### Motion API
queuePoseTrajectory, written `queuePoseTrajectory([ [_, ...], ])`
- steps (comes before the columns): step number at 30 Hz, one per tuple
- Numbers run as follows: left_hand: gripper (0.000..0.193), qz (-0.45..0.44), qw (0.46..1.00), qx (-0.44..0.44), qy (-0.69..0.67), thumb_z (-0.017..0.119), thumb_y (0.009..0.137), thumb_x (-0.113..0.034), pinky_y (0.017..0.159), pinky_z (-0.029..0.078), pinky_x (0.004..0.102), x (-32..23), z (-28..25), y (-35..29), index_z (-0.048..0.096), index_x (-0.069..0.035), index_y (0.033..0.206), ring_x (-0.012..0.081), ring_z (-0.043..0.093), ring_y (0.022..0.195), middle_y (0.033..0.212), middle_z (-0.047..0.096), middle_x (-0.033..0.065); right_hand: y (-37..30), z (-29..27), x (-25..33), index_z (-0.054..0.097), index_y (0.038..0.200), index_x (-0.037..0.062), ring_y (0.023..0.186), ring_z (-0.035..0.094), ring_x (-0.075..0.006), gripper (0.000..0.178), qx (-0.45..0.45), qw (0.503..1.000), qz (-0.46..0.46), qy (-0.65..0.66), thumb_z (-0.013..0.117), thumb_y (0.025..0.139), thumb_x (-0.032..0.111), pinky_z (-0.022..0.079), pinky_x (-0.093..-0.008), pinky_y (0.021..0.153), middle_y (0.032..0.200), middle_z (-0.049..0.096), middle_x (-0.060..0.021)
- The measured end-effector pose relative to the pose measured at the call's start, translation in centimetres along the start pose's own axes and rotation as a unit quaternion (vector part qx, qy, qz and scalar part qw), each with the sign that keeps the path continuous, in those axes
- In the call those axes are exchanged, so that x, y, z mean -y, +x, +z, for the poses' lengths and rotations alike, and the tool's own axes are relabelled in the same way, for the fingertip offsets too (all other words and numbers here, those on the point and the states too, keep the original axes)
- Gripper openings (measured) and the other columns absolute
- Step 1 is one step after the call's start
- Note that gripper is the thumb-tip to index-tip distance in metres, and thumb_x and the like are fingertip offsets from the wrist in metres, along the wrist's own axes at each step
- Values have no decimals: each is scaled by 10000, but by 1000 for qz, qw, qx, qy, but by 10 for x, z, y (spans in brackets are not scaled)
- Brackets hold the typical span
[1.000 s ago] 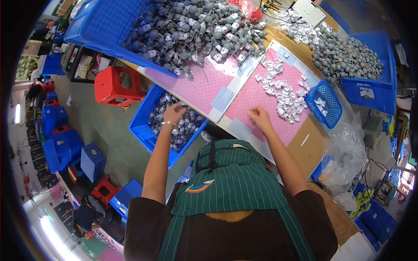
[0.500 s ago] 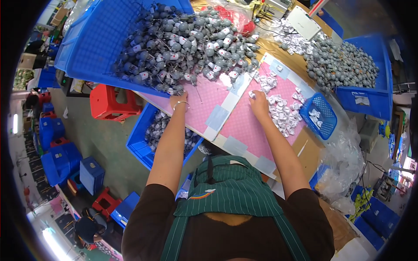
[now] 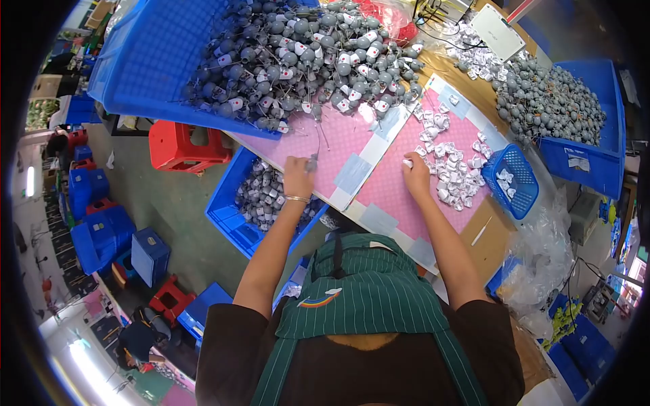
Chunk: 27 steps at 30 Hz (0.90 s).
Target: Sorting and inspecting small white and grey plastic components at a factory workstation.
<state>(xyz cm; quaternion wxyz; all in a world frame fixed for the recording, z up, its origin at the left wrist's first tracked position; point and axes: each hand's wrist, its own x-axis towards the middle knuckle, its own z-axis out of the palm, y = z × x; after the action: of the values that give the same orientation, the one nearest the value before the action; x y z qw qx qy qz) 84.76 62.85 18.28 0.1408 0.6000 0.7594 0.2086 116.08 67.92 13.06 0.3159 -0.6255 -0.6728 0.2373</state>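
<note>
Left hand [image 3: 298, 177] on a grey piece [image 3: 312, 163], right hand [image 3: 418, 174] on a white piece [image 3: 407, 164]

The left hand's grip is closed round the grey piece, at the left edge of the pink-topped bench [image 3: 387, 177]. The right hand's grip pinches the white piece, just left of loose white pieces [image 3: 455, 177]. Right of those stands a blue basket [image 3: 530, 186]. Near left, a blue crate [image 3: 233, 229] sits beside the bench. Far left, a heap of grey-and-white pieces [image 3: 305, 68] spreads from a large blue bin [image 3: 159, 84].

Left grip [image 3: 305, 166] holds grey piece [image 3: 312, 162]
</note>
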Motion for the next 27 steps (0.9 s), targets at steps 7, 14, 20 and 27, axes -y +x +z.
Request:
queuePoseTrajectory([
  [7, 166, 247, 958, 107, -98, 544, 701, -21, 720, 457, 390, -36, 52, -18, 574, -27, 863, 332, 526, 831, 883, 537, 157, -36, -11, 7, 581, 949, 33, 635, 526, -65, 142, 117, 928, 242, 259, 590, 807, 40, 438, -209, 510, 742, 560, -9],
  [14, 201, 386, 900, 193, 64, 544, 714, -72, 729, 459, 369, -20, 59, 18, 613, -87, 902, 264, 541, 856, 969, 585, 75, -63, -33, 23, 565, 959, 47, 677, 557, -104, 150, 119, 820, 358, 430, 605, 815, 48, 473, -220, 571, 791, 581, -34],
  [20, 205, 262, 915, 297, 81, 597, 768, -149, 753, 480, 338, -37, 49, 18, 625, -69, 954, 261, 586, 848, 938, 622, 75, -68, -33, 44, 546, 947, 41, 708, 574, -109, 152, 118, 856, 278, 419, 627, 821, 72, 477, -230, 592, 794, 585, -40],
  [27, 333, -136, 789, 299, -519, 657, 824, -170, 839, 452, 277, -67, 6, -43, 577, -2, 1100, 136, 575, 949, 998, 619, 68, -57, -45, 110, 517, 1011, 26, 764, 556, -97, 141, 134, 841, 231, 470, 540, 879, 69, 458, -221, 628, 886, 596, -45],
])
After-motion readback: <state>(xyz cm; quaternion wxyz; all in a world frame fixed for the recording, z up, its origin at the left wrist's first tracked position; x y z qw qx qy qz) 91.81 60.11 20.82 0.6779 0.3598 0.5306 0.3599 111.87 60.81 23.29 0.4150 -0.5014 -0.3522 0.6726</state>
